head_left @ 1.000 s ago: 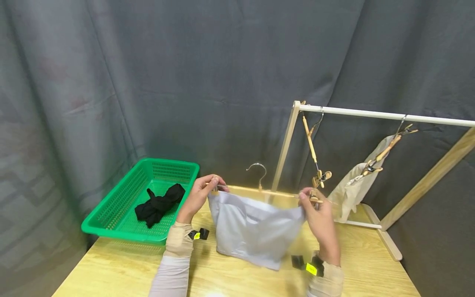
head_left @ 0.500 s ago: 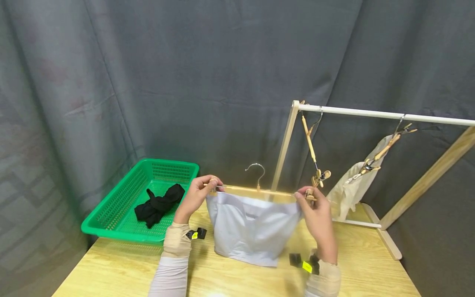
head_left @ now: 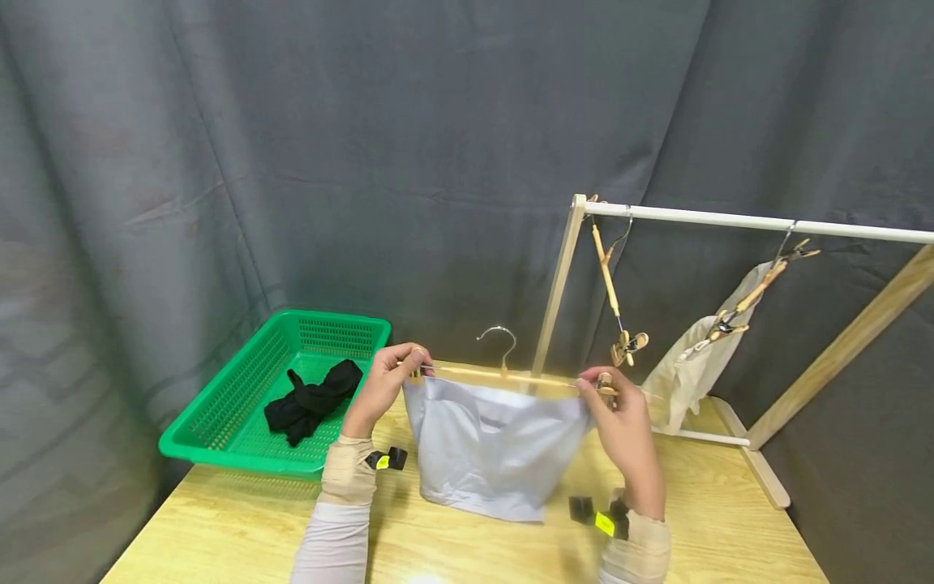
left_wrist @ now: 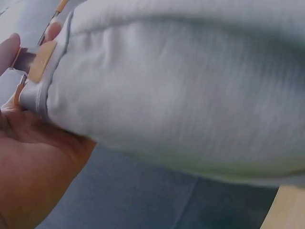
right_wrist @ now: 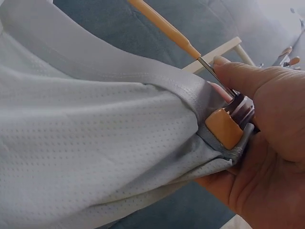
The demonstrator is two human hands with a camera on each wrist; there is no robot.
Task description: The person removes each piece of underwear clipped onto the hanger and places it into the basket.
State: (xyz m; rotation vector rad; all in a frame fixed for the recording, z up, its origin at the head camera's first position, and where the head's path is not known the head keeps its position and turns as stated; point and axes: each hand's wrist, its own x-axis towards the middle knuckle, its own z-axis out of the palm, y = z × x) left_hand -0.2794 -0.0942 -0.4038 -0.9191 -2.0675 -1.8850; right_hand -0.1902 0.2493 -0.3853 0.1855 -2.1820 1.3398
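i had the left hand and right hand pinching the hanger's ends between the worktop's side edges, likely to spread the cloth.

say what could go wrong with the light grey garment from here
The light grey garment is bunched at the clip by the right hand, so that corner might slip out. The hanger has its hook on nothing, so it could drop if released.

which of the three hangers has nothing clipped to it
The leftmost rail hanger hangs bare. The held hanger, between left hand and right hand, carries pale grey cloth; the other rail hanger carries beige cloth.
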